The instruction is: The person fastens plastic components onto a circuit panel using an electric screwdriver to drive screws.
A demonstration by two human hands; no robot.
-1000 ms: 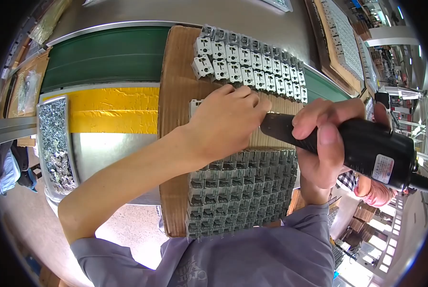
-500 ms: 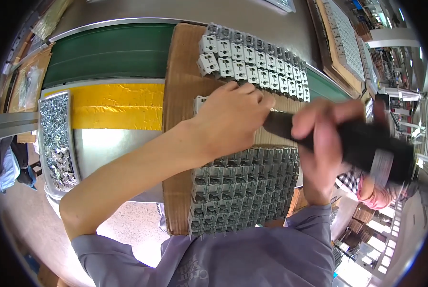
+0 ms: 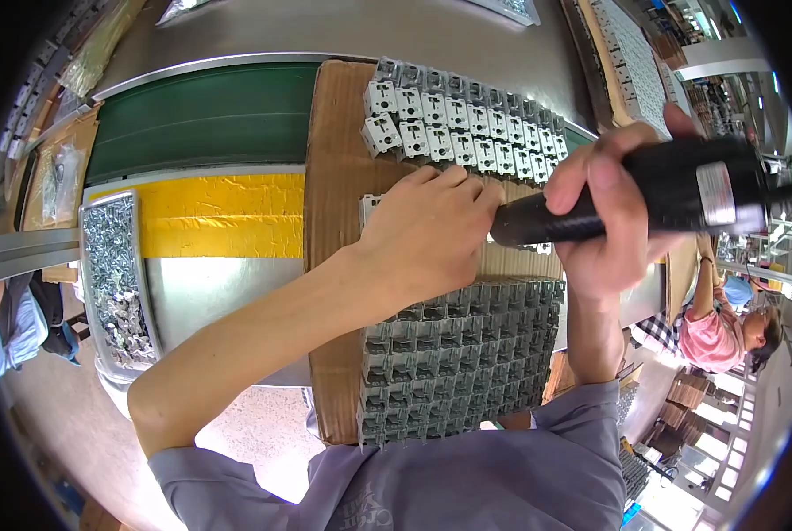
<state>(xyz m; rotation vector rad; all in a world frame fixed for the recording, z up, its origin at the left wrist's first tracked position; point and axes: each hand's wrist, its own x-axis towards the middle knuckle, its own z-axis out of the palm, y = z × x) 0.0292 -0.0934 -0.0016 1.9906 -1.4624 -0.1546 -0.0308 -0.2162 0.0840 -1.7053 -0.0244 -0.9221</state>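
Observation:
My right hand (image 3: 610, 212) is wrapped round a black electric screwdriver (image 3: 679, 186), held nearly level with its nose pointing left. That nose meets the fingers of my left hand (image 3: 436, 221). Curled and close together, the left fingers press down over the middle of a brown cardboard sheet (image 3: 332, 203); whatever they hold is hidden beneath them. Beyond the fingers stand two rows of small white blocks (image 3: 449, 142) with clear tops. A white block (image 3: 369, 205) shows beside my left wrist. Nearer my body lies a dense grid of grey-and-clear blocks (image 3: 453, 363).
To the left is a clear tray (image 3: 139, 301) of small metal parts, beside yellow tape (image 3: 223, 217) and a green belt (image 3: 210, 115). More blocks fill a board (image 3: 622, 62) at the far right. A person in a pink top (image 3: 710, 336) sits at the right.
The screwdriver and my right hand have tilted a little upward at the tool's rear end and look steadier. My left hand stays in place. The whole view has shifted slightly.

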